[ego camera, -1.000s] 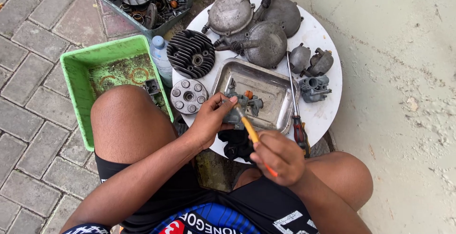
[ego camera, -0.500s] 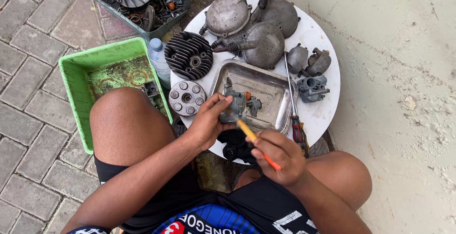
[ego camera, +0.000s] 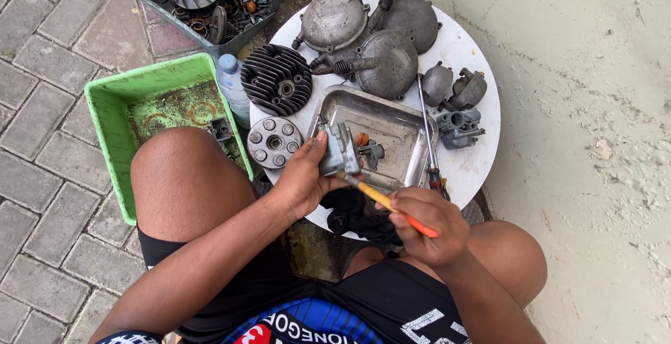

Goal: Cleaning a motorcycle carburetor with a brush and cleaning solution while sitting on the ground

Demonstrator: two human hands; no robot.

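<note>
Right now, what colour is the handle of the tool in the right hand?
Yellow and orange handle, seen in the head view.

Grey brick paving [ego camera: 42, 78] — pale concrete [ego camera: 594, 106]

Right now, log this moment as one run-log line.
left hand: grips carburetor body over metal tray | right hand: holds orange-handled brush, tip at carburetor

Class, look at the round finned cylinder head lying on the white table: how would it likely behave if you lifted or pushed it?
The cylinder head looks like solid cast metal, so it is probably heavy for its size and stiff. It lies flat on the table, so a push would likely slide it rather than roll it. Its thin fins look grimy, so they may feel sharp and greasy.
</note>
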